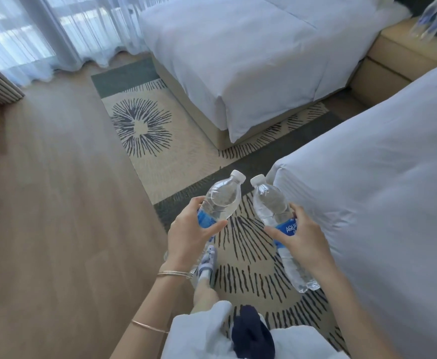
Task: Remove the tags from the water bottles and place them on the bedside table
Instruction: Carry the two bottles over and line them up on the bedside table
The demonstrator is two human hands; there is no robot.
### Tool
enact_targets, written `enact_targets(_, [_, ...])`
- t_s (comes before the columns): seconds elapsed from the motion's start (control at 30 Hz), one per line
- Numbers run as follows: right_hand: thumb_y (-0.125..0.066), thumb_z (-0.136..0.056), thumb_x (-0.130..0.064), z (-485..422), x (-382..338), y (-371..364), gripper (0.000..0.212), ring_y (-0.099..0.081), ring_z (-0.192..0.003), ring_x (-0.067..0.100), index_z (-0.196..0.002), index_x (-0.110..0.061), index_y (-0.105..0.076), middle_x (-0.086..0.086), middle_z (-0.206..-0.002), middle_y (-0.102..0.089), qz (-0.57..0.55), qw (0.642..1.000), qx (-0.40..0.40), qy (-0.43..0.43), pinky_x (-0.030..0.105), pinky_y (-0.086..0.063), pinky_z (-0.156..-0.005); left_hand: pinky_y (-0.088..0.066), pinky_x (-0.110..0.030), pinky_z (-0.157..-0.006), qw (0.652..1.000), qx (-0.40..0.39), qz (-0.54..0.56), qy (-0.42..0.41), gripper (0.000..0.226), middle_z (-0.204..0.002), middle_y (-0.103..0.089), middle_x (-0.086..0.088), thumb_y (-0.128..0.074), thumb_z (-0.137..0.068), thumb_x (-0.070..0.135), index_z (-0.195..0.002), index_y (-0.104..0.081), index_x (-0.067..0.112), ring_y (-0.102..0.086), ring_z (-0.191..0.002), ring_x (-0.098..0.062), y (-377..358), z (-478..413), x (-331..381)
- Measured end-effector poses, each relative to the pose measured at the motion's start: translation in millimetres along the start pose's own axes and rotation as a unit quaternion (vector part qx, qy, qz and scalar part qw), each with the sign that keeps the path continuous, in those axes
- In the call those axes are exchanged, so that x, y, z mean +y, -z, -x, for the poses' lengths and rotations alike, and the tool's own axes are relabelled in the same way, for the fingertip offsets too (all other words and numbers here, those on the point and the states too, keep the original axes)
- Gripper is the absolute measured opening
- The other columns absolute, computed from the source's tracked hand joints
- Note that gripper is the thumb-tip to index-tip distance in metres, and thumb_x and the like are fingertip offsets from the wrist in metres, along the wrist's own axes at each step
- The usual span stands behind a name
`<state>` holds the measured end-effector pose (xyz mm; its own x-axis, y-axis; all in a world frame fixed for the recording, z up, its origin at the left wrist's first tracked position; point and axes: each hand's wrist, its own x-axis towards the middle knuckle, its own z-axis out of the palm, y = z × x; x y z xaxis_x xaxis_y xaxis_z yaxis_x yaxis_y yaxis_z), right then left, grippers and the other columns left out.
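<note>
Your left hand [190, 229] is wrapped round the left bottle [222, 198]: thumb across the front, fingers curled behind. The bottle is clear ribbed plastic with a white screw cap, which points to 1 o'clock. Its blue label [203, 219] is mostly covered by your palm, and the lower half is hidden behind your wrist.

Your right hand [304, 237] grips the right bottle [270, 203], which is of the same make, cap towards 11 o'clock. The two caps are near each other but apart. Its label [287, 229] shows "AQUA"; the rest of the print is under your fingers. The crinkled base hangs out at 5 o'clock.

The bedside table [393, 47], a pale boxy unit, sits far off at 1 o'clock between two white-sheeted beds [238, 60] and is cut off by the frame edge. Two standing bottles [430, 19] on it are too blurred to read.

Below you is a woven rug [144, 125] with dark radiating strokes. Smooth plank floor [56, 203] lies at 9 o'clock.
</note>
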<state>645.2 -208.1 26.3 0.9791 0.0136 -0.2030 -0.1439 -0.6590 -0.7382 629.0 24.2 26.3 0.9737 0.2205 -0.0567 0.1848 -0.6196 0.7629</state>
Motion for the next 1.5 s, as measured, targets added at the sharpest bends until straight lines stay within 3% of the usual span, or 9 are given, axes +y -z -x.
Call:
enact_targets(0.33, [-0.071, -0.070, -0.054, -174, -71, -6, 0.073, -0.058, -0.100, 0.011, -0.131, -0.028, -0.040, -0.009, -0.116, -0.057, 0.014, 0.997, 0.063, -0.035, 0.039, -0.053, -0.082, -0.055, -0.030, -0.076, 0.996, -0.052, -0.022, -0.064, 0.061, -0.096, -0.060, 0.015, -0.079, -0.070, 0.044, -0.122, -0.054, 0.025, -0.060, -0.086, -0.008, 8, -212, 11])
enact_targets(0.47, [-0.071, -0.071, -0.052, -222, -86, -3, 0.069, -0.057, -0.100, 0.008, -0.129, -0.030, -0.041, -0.011, -0.116, -0.057, -0.011, 0.994, 0.095, -0.054, 0.034, -0.053, -0.082, -0.055, -0.030, -0.079, 0.994, -0.068, -0.023, -0.087, 0.063, -0.106, -0.066, 0.010, -0.077, -0.071, 0.045, -0.126, -0.053, 0.027, -0.060, -0.089, -0.006, 1, -282, 19])
enact_targets(0.67, [-0.072, -0.073, -0.046, -291, -87, 14, 0.069, -0.057, -0.100, 0.009, -0.131, -0.026, -0.041, -0.010, -0.113, -0.056, -0.036, 0.986, 0.134, -0.095, 0.033, -0.053, -0.085, -0.055, -0.036, -0.084, 0.988, -0.112, -0.011, -0.102, 0.076, -0.119, -0.064, 0.009, -0.066, -0.070, 0.060, -0.137, -0.048, 0.029, -0.062, -0.101, -0.008, -31, -364, 33])
enact_targets(0.77, [-0.072, -0.073, -0.046, -335, -77, 27, 0.069, -0.057, -0.098, 0.009, -0.131, -0.026, -0.041, -0.014, -0.109, -0.054, -0.038, 0.984, 0.141, -0.102, 0.032, -0.053, -0.084, -0.056, -0.034, -0.082, 0.985, -0.130, -0.015, -0.115, 0.082, -0.117, -0.064, 0.011, -0.060, -0.069, 0.065, -0.141, -0.044, 0.029, -0.061, -0.098, -0.007, -56, -407, 49])
enact_targets(0.93, [-0.072, -0.073, -0.047, -425, -65, 66, 0.070, -0.056, -0.100, 0.010, -0.131, -0.027, -0.039, -0.013, -0.113, -0.053, -0.051, 0.982, 0.144, -0.112, 0.029, -0.053, -0.084, -0.056, -0.034, -0.083, 0.981, -0.145, -0.019, -0.130, 0.073, -0.117, -0.064, 0.012, -0.070, -0.072, 0.054, -0.138, -0.046, 0.034, -0.062, -0.099, -0.009, -98, -495, 96])
enact_targets(1.13, [-0.069, -0.072, -0.048, -530, -61, 133, 0.071, -0.051, -0.098, 0.006, -0.132, -0.027, -0.037, -0.013, -0.119, -0.049, -0.042, 0.977, 0.174, -0.116, 0.012, -0.043, -0.077, -0.054, -0.029, -0.088, 0.978, -0.151, 0.023, -0.141, 0.063, -0.120, -0.063, 0.009, -0.076, -0.074, 0.041, -0.131, -0.050, 0.032, -0.061, -0.103, -0.013, -144, -600, 174])
enact_targets(1.3, [-0.068, -0.074, -0.046, -595, -51, 174, 0.073, -0.049, -0.109, 0.009, -0.135, -0.024, -0.035, -0.005, -0.133, -0.049, -0.031, 0.969, 0.200, -0.142, 0.025, -0.043, -0.092, -0.048, -0.015, -0.081, 0.975, -0.157, 0.042, -0.154, 0.063, -0.121, -0.063, 0.005, -0.076, -0.076, 0.035, -0.133, -0.050, 0.029, -0.061, -0.103, -0.014, -185, -666, 218])
enact_targets(1.43, [-0.068, -0.073, -0.048, -636, -36, 196, 0.075, -0.051, -0.113, 0.014, -0.135, -0.023, -0.036, -0.003, -0.134, -0.050, -0.033, 0.959, 0.221, -0.171, 0.030, -0.043, -0.095, -0.055, -0.034, -0.088, 0.969, -0.176, 0.053, -0.165, 0.061, -0.121, -0.063, 0.003, -0.076, -0.076, 0.036, -0.131, -0.051, 0.029, -0.061, -0.105, -0.017, -219, -716, 244])
enact_targets(1.5, [-0.067, -0.072, -0.049, -659, -26, 206, 0.076, -0.051, -0.115, 0.016, -0.136, -0.023, -0.036, -0.003, -0.135, -0.049, -0.029, 0.955, 0.229, -0.188, 0.032, -0.043, -0.096, -0.055, -0.033, -0.089, 0.965, -0.191, 0.050, -0.171, 0.062, -0.122, -0.063, 0.002, -0.076, -0.076, 0.036, -0.131, -0.051, 0.028, -0.061, -0.105, -0.017, -238, -743, 255])
